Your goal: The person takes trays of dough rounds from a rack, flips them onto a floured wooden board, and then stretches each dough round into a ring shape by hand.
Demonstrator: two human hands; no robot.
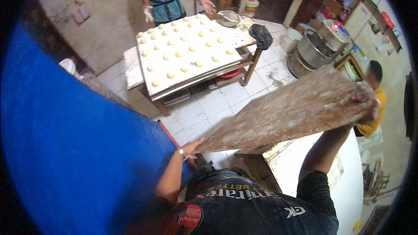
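A long wooden board [281,114], worn and dusted with pale powder, is held up slantwise in front of my body. My left hand [190,149], with a bracelet at the wrist, grips its lower left end. Raised higher on the right, my right hand [372,101] grasps the other end; blur softens its fingers. Beyond the board, a white floured sheet or board [192,81] lies on a wooden worktable, with rows of round dough balls [178,53] on it.
A person in a teal top [168,1] stands behind the worktable, and one in yellow [375,104] is at right. A metal sieve or bowl [229,19] and a black plastic bag [260,36] lie at its right end. Large metal pots [315,50] stand beyond. A blue wall [81,143] borders my left.
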